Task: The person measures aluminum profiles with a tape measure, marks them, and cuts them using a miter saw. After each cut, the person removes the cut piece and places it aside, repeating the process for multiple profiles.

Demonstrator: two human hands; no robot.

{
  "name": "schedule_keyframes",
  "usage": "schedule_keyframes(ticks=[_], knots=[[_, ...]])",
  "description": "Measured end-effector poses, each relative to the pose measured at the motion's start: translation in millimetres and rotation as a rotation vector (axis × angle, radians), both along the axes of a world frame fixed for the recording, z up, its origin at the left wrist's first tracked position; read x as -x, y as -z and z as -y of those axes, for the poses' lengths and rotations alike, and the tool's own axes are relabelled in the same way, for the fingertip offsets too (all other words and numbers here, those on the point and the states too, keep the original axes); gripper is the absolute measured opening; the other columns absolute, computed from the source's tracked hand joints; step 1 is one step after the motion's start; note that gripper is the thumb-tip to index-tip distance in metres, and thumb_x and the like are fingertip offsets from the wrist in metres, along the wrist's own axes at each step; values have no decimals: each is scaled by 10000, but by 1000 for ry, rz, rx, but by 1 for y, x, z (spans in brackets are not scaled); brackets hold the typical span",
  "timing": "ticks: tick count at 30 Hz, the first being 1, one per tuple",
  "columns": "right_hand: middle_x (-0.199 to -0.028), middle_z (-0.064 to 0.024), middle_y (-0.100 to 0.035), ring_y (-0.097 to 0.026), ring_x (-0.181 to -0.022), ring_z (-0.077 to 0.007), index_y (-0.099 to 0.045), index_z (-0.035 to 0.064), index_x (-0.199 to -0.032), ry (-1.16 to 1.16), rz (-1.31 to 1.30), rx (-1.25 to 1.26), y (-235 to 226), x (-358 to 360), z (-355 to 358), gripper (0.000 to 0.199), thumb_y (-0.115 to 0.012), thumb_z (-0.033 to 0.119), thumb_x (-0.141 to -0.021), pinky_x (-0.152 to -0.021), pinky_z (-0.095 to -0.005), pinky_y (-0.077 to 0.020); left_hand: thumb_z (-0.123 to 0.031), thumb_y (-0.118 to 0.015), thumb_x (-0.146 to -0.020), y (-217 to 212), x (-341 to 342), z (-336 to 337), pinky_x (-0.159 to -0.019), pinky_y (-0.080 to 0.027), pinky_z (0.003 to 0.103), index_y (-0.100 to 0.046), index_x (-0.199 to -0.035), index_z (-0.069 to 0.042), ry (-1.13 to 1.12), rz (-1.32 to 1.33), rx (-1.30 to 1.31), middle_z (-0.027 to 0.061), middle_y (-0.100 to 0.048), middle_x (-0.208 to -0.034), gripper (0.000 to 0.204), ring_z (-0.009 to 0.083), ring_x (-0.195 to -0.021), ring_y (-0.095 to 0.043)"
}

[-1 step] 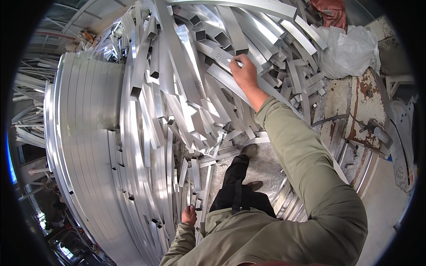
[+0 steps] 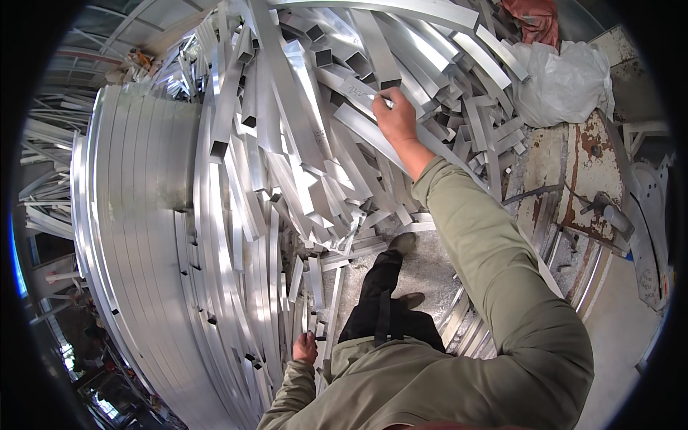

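My right hand [image 2: 395, 118] is stretched far forward, fingers closed around a white marker pen [image 2: 388, 103]. Its tip rests against the flat face of a silver metal bar [image 2: 340, 80], where dark handwritten marks show just left of the tip. The bar lies among a heap of square metal tubes, several with hollow ends turned toward me. Low and near my body, my left hand [image 2: 305, 349] is closed, with a small black object [image 2: 320, 338] sticking out of its fingers; its kind cannot be made out.
Long metal profiles [image 2: 147, 215] are stacked at the left. Short offcuts [image 2: 315, 279] lie in front of my feet. A white plastic bag [image 2: 566, 82] sits at the far right, beside a rusty, paint-worn machine [image 2: 591, 172]. A red cloth or sack [image 2: 536, 21] lies behind the bag.
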State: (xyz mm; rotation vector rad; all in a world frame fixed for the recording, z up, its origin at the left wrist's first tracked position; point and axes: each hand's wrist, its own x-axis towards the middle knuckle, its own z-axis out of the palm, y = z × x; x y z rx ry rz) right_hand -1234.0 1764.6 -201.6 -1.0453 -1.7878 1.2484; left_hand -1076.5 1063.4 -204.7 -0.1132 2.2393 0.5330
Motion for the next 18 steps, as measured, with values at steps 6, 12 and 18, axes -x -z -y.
schedule_keyframes(ticks=[6, 12, 18], knots=[[-1021, -147, -794, -761, -988, -337, -734, 44, -1085, 18, 28, 26, -1, -3, -2, 232, -722, 252, -981, -891, -416, -574, -416, -542, -1115, 11, 8, 3, -676, -523, 514, -645, -904, -32, 98, -54, 0, 189, -686, -728, 450, 403, -709, -695], [-1011, -201, -785, -747, -954, -446, -692, 46, -1059, -155, -73, -122, 10, -11, 20, 187, -732, 211, -980, -804, -485, -594, -398, -545, -1109, 9, 10, -4, -682, -514, 524, -642, -890, -26, 110, -58, 2, 209, -667, -715, 443, 435, -706, -671], [-1031, -220, -783, -747, -956, -453, -687, 36, -1101, -190, -13, -43, 52, 3, 48, 224, -731, 224, -988, -813, -497, -593, -391, -569, -1116, -1, 5, -16, -533, -494, 433, -641, -885, -18, -57, 29, -6, 105, -656, -662, 445, 228, -548, -642]])
